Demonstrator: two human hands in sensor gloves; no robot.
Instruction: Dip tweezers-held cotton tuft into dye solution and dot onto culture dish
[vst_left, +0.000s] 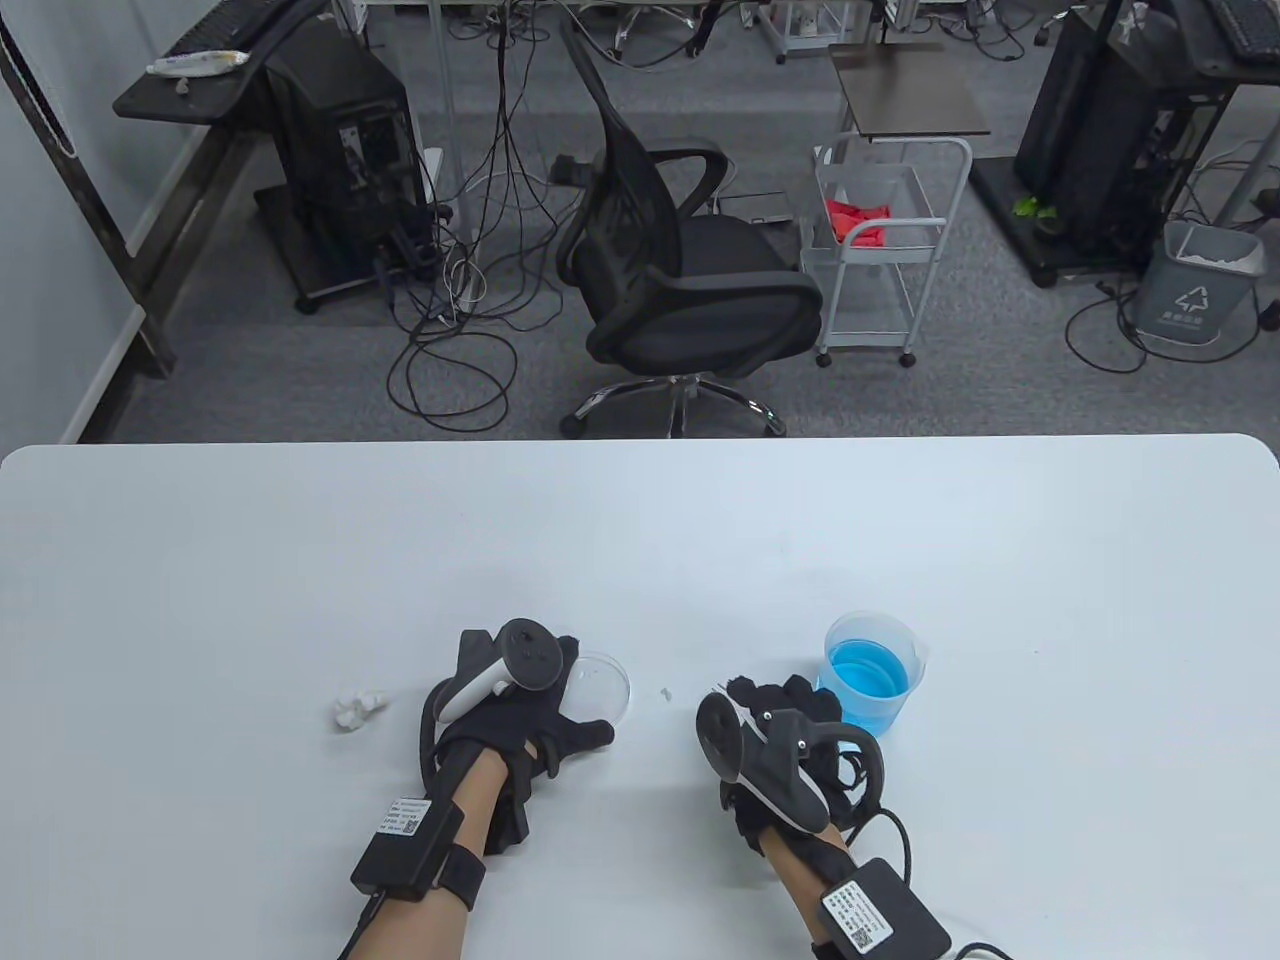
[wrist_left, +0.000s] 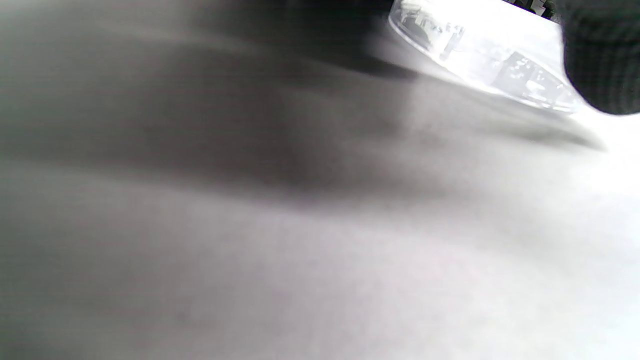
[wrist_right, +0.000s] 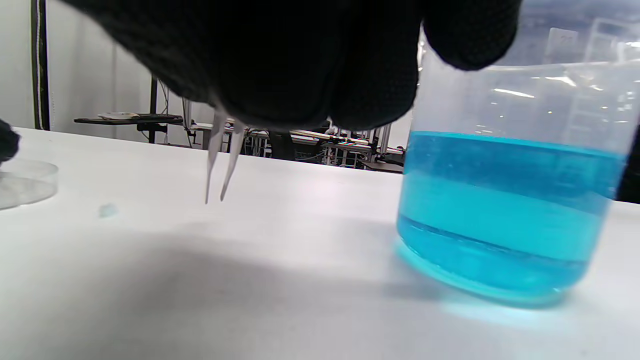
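A clear culture dish lies on the white table. My left hand holds it by the rim, fingers at its left side and thumb at its near edge. The dish rim also shows in the left wrist view. My right hand grips metal tweezers, with the tips pointing down just above the table and a little apart, nothing between them. A small bluish cotton tuft lies on the table between the dish and the tweezers. A beaker of blue dye stands just right of my right hand.
A clump of white cotton lies left of my left hand. An office chair and a cart stand beyond the table's far edge. The beaker is close beside my right fingers.
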